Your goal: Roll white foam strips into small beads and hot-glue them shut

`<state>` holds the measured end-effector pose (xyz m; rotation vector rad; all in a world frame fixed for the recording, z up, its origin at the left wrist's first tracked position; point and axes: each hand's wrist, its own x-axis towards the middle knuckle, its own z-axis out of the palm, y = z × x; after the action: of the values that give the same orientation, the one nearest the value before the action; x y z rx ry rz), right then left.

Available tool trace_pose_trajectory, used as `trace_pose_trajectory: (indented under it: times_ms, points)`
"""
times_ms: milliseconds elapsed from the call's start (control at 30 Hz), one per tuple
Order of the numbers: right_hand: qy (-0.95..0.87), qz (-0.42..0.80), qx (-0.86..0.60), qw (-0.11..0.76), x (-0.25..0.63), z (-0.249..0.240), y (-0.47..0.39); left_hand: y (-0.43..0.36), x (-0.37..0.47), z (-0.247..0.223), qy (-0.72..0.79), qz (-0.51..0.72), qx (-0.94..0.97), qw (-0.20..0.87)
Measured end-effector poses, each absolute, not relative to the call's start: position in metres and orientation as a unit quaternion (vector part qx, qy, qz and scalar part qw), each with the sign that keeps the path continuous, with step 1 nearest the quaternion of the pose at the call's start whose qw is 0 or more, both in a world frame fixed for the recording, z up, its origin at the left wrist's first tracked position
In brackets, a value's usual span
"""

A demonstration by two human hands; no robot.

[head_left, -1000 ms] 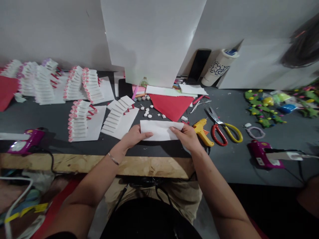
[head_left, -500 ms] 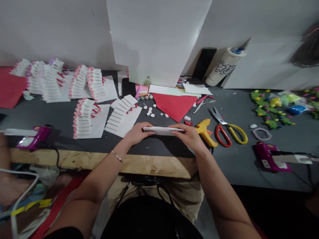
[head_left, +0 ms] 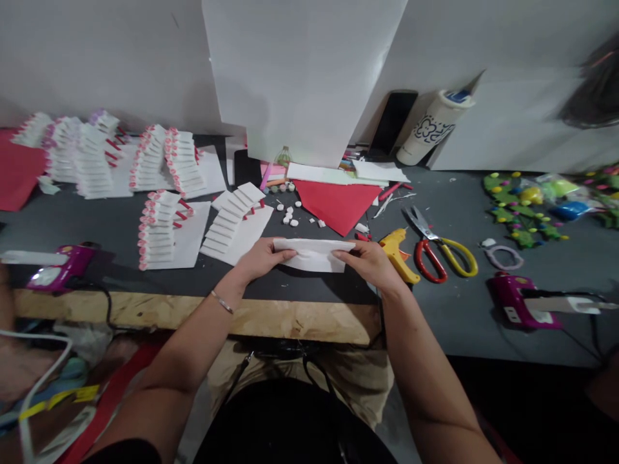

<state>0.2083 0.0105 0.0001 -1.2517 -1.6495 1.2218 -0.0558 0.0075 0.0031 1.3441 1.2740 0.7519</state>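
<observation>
A white strip of paper is held just above the dark grey table, near its front edge. My left hand pinches its left end and my right hand pinches its right end. The strip's flat face is turned up toward me. Right of my right hand lies a yellow glue gun, almost touching it. Behind my hands lies a red paper triangle with small white bits beside it.
Red-and-yellow scissors lie right of the glue gun. Purple glue guns sit at the left and right. Rows of white folded strips fill the left half. A white cup, a phone and green felt shapes stand behind.
Half a second ago the paper was tipped edge-on between my hands; now its flat face is turned up again. Both hands stay at its ends.
</observation>
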Motion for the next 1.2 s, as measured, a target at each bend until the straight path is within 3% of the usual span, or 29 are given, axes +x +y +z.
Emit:
trace_pose_trajectory:
  times_ms: [833, 1200]
  points:
    - [-0.446, 0.658, -0.442, 0.415, 0.212, 0.011, 0.013, 0.002, -0.067, 0.021, 0.410, 0.317, 0.544, 0.661]
    - [-0.483, 0.640, -0.433, 0.411, 0.218, 0.010, 0.011, -0.001, -0.064, 0.023, 0.378, 0.325, 0.552, 0.668]
